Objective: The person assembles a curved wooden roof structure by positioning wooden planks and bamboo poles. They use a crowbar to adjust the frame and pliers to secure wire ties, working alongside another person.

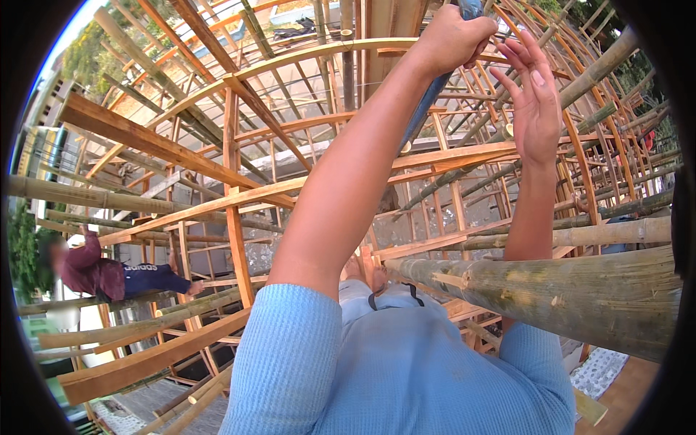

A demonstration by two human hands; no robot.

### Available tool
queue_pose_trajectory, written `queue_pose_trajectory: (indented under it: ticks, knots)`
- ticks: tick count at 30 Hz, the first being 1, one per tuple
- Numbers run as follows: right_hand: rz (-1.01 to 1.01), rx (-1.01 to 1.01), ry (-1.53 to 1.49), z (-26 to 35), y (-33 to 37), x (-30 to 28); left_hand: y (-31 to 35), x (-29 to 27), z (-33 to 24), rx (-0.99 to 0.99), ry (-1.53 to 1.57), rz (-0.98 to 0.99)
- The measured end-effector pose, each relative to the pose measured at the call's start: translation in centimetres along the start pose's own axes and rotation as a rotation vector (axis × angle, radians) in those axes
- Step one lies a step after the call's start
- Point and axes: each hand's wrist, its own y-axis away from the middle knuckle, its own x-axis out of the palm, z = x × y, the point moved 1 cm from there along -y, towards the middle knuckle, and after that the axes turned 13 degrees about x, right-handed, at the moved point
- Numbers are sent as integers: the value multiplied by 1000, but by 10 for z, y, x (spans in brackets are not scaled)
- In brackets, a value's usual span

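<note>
High in the view, my left hand is closed in a fist around a long blue bar. The bar slants down behind my left forearm, and a short piece of it shows above the fist. I cannot make out what kind of tool or pole it is. My right hand is raised just to the right of the fist, fingers apart and palm turned toward it, holding nothing. Between the fist and the right fingertips passes a thin wooden strip. A thick bamboo pole crosses in front of my right arm.
Wooden beams and bamboo poles form a dense scaffold lattice all round, with ground visible far below. My bare feet stand among the timbers. A person in a maroon top is on poles at the left.
</note>
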Motion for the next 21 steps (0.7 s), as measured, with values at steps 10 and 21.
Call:
queue_pose_trajectory:
  ticks: [10,21]
  knots:
    - [-19,219,263,-3,-124,-15,-48,26,46,403,-193,-29]
    - [21,29,104,39,123,-12,149,141,-36,147,-243,258]
